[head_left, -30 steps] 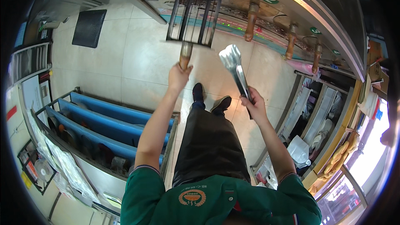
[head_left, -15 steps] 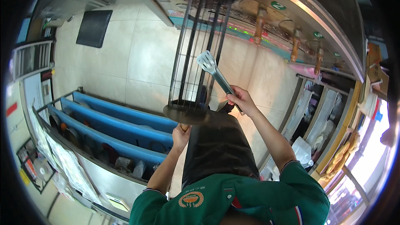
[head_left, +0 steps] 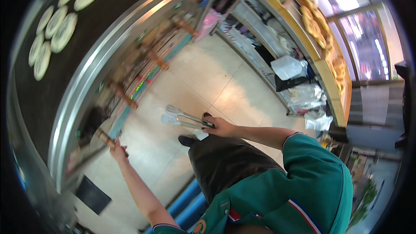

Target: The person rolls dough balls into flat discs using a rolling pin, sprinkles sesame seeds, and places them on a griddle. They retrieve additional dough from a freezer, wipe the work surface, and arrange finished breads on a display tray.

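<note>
My left hand is closed at the end of a wooden handle on the lower front of the metal oven counter. Some blur hides how firmly the fingers wrap it. Closer to my body, my right hand grips a pair of metal tongs by the dark-sided end. The tongs point left above the floor, their slotted tips apart and holding nothing. Several more wooden handles, such as one farther along, stick out of the same counter front.
Pale oval dough pieces lie on the dark countertop at upper left. Long baked breads line a wooden-edged counter at right, above shelves with plastic bags. A black mat and blue trays are at lower left.
The long wire rack my left hand was holding out is no longer seen; that hand is now at the oven front. My view has swung right, and the tongs are lower, pointing left.
</note>
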### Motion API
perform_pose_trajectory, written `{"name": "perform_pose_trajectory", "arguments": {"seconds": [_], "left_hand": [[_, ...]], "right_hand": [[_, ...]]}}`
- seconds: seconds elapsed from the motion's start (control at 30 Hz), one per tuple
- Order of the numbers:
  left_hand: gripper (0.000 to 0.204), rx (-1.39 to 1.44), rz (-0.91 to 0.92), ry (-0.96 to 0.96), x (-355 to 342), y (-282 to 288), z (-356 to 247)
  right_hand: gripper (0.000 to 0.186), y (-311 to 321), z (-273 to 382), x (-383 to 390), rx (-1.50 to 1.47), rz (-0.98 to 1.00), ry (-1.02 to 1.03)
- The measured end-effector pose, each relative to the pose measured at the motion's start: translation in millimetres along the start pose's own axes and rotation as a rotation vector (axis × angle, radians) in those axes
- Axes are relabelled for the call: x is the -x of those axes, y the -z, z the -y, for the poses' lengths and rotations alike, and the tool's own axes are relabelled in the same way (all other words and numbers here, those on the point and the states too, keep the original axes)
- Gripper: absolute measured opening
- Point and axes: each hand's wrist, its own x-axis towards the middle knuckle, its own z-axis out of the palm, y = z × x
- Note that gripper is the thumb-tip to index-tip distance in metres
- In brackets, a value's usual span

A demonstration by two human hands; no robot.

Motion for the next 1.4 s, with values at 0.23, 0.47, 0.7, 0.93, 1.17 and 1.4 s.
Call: {"name": "perform_pose_trajectory", "arguments": {"seconds": [0.23, 0.47, 0.7, 0.93, 1.17, 1.4], "left_hand": [[0.033, -0.056, 0.032, 0.213, -106.0, 8.2, -43.7], [0.082, -1.123, -0.422, -0.114, -66.3, 1.2, -82.1], [0.059, -1.335, 0.455, -0.599, 134.0, -110.4, -33.1], [0.051, -1.645, 1.478, -0.758, 301.5, -374.0, 16.2], [0.033, -0.920, 1.506, -1.230, 526.8, -664.0, -155.8], [0.049, -0.234, 1.934, -1.571, 792.8, -834.7, -222.1]], "right_hand": [[0.052, 52.4, -52.1, 81.1, -0.068, -0.191, -0.242], [0.055, 134.7, -125.7, 196.7, -0.101, -0.394, -0.371], [0.054, 244.6, -199.7, 331.5, -0.218, -0.856, -0.391], [0.059, 299.4, -260.6, 463.8, -0.414, -1.257, -0.512], [0.037, 351.1, -304.6, 585.9, -0.562, -1.696, -0.622], [0.043, 440.8, -282.7, 647.4, -0.409, -1.835, -0.923]]}}
